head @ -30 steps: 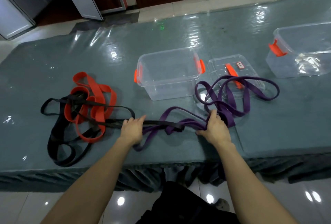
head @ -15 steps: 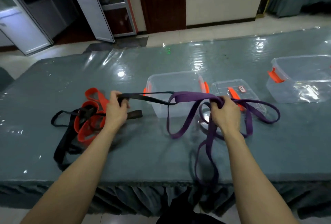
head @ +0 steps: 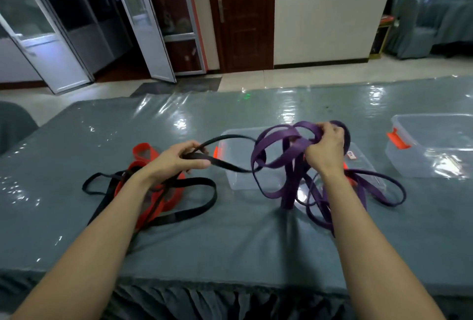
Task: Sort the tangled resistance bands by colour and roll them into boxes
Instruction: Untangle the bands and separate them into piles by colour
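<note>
I am working the black band loose from the purple band above the desk, my left hand gripping the black strap and my right hand clutching bunched purple loops, and next, I reckon, I am needing to draw the black one out of the purple loop it is threading.

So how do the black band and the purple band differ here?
The black band is narrow; the purple band is wider. The left hand pinches the black band; the right hand grips the purple band in bunched loops. Black tangles with the red band; purple lies apart from it. Both are partly lifted off the table.
</note>
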Demonstrator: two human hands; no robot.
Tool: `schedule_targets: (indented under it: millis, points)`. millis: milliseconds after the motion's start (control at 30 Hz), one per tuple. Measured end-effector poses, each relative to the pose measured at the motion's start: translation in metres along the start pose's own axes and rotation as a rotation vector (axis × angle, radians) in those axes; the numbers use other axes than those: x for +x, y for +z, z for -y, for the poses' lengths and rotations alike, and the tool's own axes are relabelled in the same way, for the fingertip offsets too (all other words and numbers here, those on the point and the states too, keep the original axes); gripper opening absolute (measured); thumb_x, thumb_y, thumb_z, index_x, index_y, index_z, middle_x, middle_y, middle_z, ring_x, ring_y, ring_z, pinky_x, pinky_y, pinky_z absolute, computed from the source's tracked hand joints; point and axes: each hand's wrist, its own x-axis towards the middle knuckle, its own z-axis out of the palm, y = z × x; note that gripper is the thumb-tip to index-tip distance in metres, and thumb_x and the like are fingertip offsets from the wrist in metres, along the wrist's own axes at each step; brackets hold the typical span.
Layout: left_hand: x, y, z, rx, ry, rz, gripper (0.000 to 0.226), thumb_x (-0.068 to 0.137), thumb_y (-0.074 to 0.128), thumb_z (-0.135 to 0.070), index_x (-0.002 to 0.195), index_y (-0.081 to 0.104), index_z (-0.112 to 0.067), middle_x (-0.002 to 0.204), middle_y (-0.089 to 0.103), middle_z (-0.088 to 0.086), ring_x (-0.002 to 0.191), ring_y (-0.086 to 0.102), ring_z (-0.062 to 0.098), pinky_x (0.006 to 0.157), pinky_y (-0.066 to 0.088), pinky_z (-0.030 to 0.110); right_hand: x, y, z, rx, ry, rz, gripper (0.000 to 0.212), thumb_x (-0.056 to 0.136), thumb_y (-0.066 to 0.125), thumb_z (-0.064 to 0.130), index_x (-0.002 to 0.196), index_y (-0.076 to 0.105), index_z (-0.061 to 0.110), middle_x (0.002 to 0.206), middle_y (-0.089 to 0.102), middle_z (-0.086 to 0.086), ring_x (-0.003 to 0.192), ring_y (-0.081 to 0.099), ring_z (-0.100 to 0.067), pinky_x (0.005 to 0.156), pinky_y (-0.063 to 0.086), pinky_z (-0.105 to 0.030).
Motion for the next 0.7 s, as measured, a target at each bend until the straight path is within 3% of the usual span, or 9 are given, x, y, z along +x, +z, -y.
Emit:
schedule_targets:
  millis: [67, 167, 233, 300, 433, 500, 567, 600, 700]
  points:
    - [0.002, 0.022, -0.004, -0.006, 0.029, -0.033, 0.023, 0.1, 0.077, -0.047, 0.105, 0.082, -0.026, 0.095, 0.079, 0.003, 0.077, 0.064, 0.011, 0.072, 0.055, 0.029, -0.012, 0.004, -0.017, -0.246, 0.058, 0.197, 0.04, 0.09, 0.073, 0.016, 0.127, 0.061, 0.009, 0.141, 0.043, -0.017, 0.103, 0.057, -0.033, 0.101, 0.045, -0.034]
    - [0.008, 0.048, -0.002, -0.009, 0.042, -0.13, 0.021, 0.108, 0.069, -0.031, 0.095, 0.08, -0.019, 0.076, 0.073, -0.011, 0.07, 0.061, 0.001, 0.071, 0.051, 0.019, -0.033, 0.003, -0.042, -0.715, 0.235, 0.598, 0.064, 0.074, 0.093, 0.03, 0.13, 0.064, 0.016, 0.143, 0.054, -0.016, 0.128, 0.06, -0.039, 0.11, 0.052, -0.051]
    - [0.01, 0.06, 0.003, 0.004, 0.026, -0.11, 0.022, 0.11, 0.066, -0.028, 0.095, 0.074, -0.014, 0.074, 0.068, -0.008, 0.069, 0.058, 0.004, 0.072, 0.05, 0.024, -0.046, 0.001, -0.054, -0.845, 0.357, 0.821, 0.062, 0.072, 0.097, 0.028, 0.126, 0.073, 0.011, 0.133, 0.071, -0.012, 0.12, 0.07, -0.033, 0.105, 0.058, -0.049]
    - [0.013, 0.066, 0.009, 0.02, 0.011, -0.126, 0.023, 0.111, 0.065, -0.031, 0.094, 0.07, -0.015, 0.068, 0.062, -0.014, 0.063, 0.051, 0.003, 0.068, 0.045, 0.029, -0.053, 0.004, -0.064, -0.842, 0.396, 0.79, 0.05, 0.08, 0.09, 0.024, 0.124, 0.075, 0.008, 0.124, 0.076, -0.012, 0.111, 0.074, -0.032, 0.1, 0.061, -0.046]
    - [0.015, 0.069, 0.019, 0.069, 0.01, -0.191, 0.018, 0.107, 0.068, -0.039, 0.097, 0.071, -0.025, 0.071, 0.065, -0.021, 0.067, 0.055, -0.001, 0.074, 0.046, 0.032, -0.064, 0.021, -0.068, -0.702, 0.234, 0.259, 0.04, 0.095, 0.071, 0.03, 0.124, 0.068, 0.003, 0.124, 0.072, -0.023, 0.116, 0.07, -0.043, 0.093, 0.058, -0.046]
    - [0.012, 0.066, 0.016, 0.07, 0.037, -0.215, 0.017, 0.106, 0.069, -0.041, 0.097, 0.072, -0.027, 0.076, 0.068, -0.013, 0.072, 0.055, 0.002, 0.076, 0.045, 0.032, -0.068, 0.035, -0.06, -0.564, 0.092, 0.175, 0.03, 0.094, 0.069, 0.026, 0.116, 0.072, 0.006, 0.115, 0.075, -0.02, 0.107, 0.071, -0.043, 0.089, 0.058, -0.047]
    - [0.007, 0.059, 0.005, 0.067, 0.097, -0.217, 0.017, 0.105, 0.07, -0.043, 0.097, 0.075, -0.028, 0.078, 0.07, -0.004, 0.073, 0.054, 0.004, 0.074, 0.043, 0.031, -0.07, 0.052, -0.053, -0.407, -0.003, 0.298, 0.033, 0.093, 0.069, 0.023, 0.124, 0.073, 0.013, 0.117, 0.074, -0.014, 0.111, 0.07, -0.038, 0.095, 0.057, -0.044]
    - [0.004, 0.053, -0.002, 0.048, 0.129, -0.212, 0.017, 0.104, 0.071, -0.043, 0.095, 0.076, -0.029, 0.078, 0.071, -0.004, 0.073, 0.055, 0.004, 0.073, 0.044, 0.028, -0.07, 0.061, -0.049, -0.362, -0.042, 0.41, 0.045, 0.092, 0.07, 0.019, 0.136, 0.068, 0.016, 0.127, 0.071, -0.012, 0.118, 0.068, -0.034, 0.102, 0.055, -0.042]
    - [-0.005, 0.03, -0.027, -0.025, 0.193, -0.201, 0.015, 0.101, 0.073, -0.038, 0.089, 0.077, -0.03, 0.079, 0.072, -0.015, 0.076, 0.06, 0.0, 0.075, 0.046, 0.014, -0.067, 0.086, -0.036, -0.322, -0.123, 0.708, 0.082, 0.091, 0.074, 0.017, 0.165, 0.039, 0.021, 0.163, 0.048, -0.01, 0.146, 0.051, -0.031, 0.119, 0.043, -0.038]
